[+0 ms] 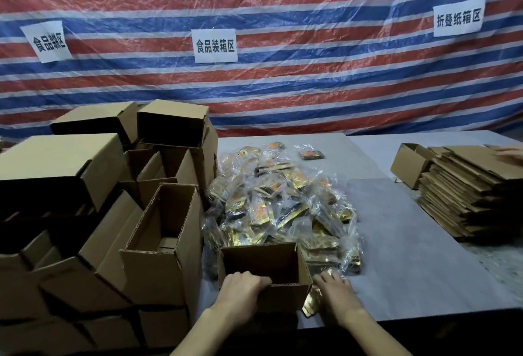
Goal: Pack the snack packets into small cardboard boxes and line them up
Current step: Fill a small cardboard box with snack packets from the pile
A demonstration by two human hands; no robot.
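Note:
A small open cardboard box (263,263) stands at the table's near edge, its inside dark. My left hand (240,290) grips its near-left rim, fingers curled over the edge. My right hand (335,290) lies at the box's right side with fingers spread, on a gold snack packet (311,303) that sticks out under it. Behind the box lies a heap of gold and black snack packets (280,205) in clear plastic bags. One loose packet (311,155) sits farther back.
Many open cardboard boxes (161,231) are piled at the left, some on their sides. A stack of flat folded boxes (464,194) lies at the right, with another person's hand (510,153) on it. The white table (402,242) ends close to me. A striped tarp hangs behind.

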